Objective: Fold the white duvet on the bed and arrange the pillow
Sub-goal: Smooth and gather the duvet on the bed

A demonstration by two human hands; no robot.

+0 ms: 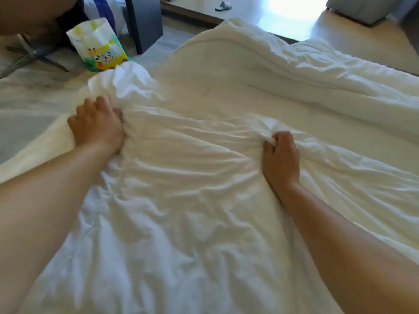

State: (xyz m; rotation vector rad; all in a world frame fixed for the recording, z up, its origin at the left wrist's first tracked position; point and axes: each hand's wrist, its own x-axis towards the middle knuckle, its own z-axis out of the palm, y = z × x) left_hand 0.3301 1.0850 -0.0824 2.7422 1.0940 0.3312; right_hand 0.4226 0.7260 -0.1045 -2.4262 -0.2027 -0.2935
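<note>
Duvet [204, 177] rumpled under both hands, left hand [96, 126] clutching its bunched edge, right hand [280, 155] pinching a fold

- Left hand [96, 125] reaching forward, forearm bare, fingers curled into a bunch of white duvet [204, 200].
- Right hand [280, 156] reaching forward too, fingertips pinching a gathered fold of it.

bright daylight, top right | floor glare [292, 7] | soft blur | edges bowed
</note>
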